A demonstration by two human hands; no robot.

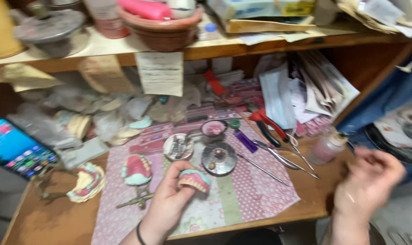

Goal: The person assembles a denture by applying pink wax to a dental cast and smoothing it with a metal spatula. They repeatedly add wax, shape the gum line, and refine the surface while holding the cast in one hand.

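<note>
Pinching a denture between thumb and fingertips, the left hand is lifting it just above the patterned mat, seemingly inspecting it. The right hand is hovering loosely curled and empty at the bench edge; grabbing a tool means crossing the tweezers, bottle and round dish.

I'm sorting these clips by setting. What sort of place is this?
Probably a dental technician's workbench. The left hand holds a pink denture, more dental casts lie on the patterned mat, and metal hand tools sit close by.
</note>
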